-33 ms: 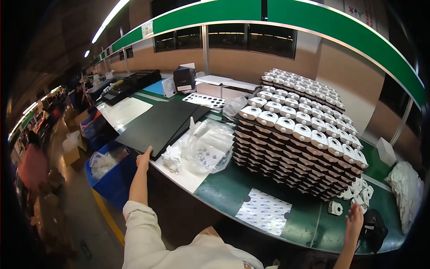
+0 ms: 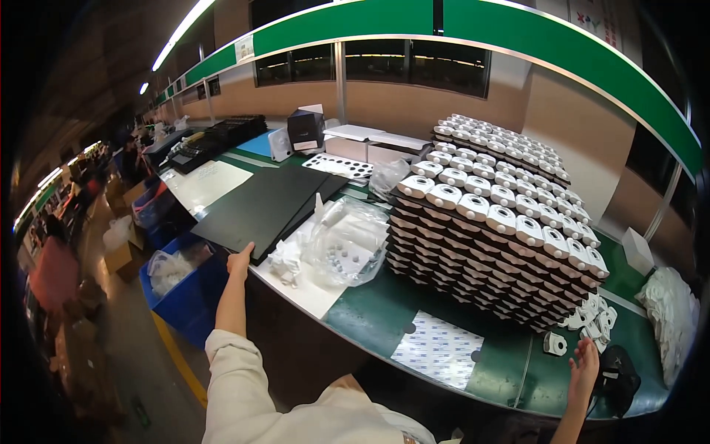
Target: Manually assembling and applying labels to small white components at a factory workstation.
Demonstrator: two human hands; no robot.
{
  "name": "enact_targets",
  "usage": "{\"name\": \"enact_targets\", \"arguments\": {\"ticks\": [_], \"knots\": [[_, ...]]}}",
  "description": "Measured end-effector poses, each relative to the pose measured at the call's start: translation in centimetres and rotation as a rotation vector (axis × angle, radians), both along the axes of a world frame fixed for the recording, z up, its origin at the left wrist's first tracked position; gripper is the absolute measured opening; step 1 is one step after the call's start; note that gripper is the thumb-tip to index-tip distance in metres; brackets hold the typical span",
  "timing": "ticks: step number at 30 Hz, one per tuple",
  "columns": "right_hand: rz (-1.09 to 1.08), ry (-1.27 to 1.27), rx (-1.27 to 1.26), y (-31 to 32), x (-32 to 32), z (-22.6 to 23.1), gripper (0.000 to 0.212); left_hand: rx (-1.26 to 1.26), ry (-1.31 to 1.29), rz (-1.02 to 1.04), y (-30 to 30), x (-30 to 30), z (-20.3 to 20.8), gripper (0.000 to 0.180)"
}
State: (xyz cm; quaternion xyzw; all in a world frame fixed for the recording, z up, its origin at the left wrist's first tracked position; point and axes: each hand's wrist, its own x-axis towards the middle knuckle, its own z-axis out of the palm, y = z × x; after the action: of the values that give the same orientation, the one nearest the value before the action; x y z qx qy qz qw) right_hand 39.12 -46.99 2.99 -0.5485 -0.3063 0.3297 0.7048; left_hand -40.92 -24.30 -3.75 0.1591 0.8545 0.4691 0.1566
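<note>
My left hand [image 2: 239, 260] pinches the near corner of a flat black sheet [image 2: 259, 207], thumb on top and the other fingers underneath. Another black sheet [image 2: 325, 194] lies partly under it, on the left part of the bench. At the right, my right hand [image 2: 585, 368] is raised near the bench edge, fingers apart and slightly curled, with nothing in it. Closest to that hand are a loose white plastic housing with a round hole [image 2: 555, 344], a small heap of similar white parts [image 2: 594, 318] and a black object [image 2: 618, 381].
Tall stacked black trays [image 2: 481, 251] bear rows of white housings. A clear plastic bag [image 2: 344, 244] with small round pieces lies left of them. A printed sheet [image 2: 436, 349] lies near the front edge; a blue bin [image 2: 181, 296] stands left, a white bag [image 2: 665, 314] far right.
</note>
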Motion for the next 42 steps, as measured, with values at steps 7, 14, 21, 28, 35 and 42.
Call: {"name": "enact_targets", "arguments": {"ticks": [7,14,21,28,35,42], "knots": [[0.024,-0.043,-0.068,-2.0,-3.9,-0.6,0.021,0.291,-0.298,-0.1,1.9,-5.9,-2.0,0.045],[0.062,-0.069,-0.125,-2.9,-5.7,-0.2,0.019,0.69,-0.35,0.007,2.8,-9.9,8.2,0.032],[0.1,-0.046,-0.111,-2.6,-7.0,-1.1,0.019,0.988,-0.285,-0.207,-0.7,-4.8,20.3,0.037],[0.085,-0.079,-0.021,-0.6,-7.9,0.6,0.019,1.164,-0.528,-0.663,-2.2,5.0,23.2,0.029],[-0.048,-0.157,0.319,4.4,-7.4,6.6,0.035,0.861,-0.563,-1.031,0.7,18.5,23.5,0.02],[0.006,-0.245,0.366,9.7,-4.2,13.8,0.063,0.644,-0.664,-1.185,4.8,28.9,24.2,0.02]]}}
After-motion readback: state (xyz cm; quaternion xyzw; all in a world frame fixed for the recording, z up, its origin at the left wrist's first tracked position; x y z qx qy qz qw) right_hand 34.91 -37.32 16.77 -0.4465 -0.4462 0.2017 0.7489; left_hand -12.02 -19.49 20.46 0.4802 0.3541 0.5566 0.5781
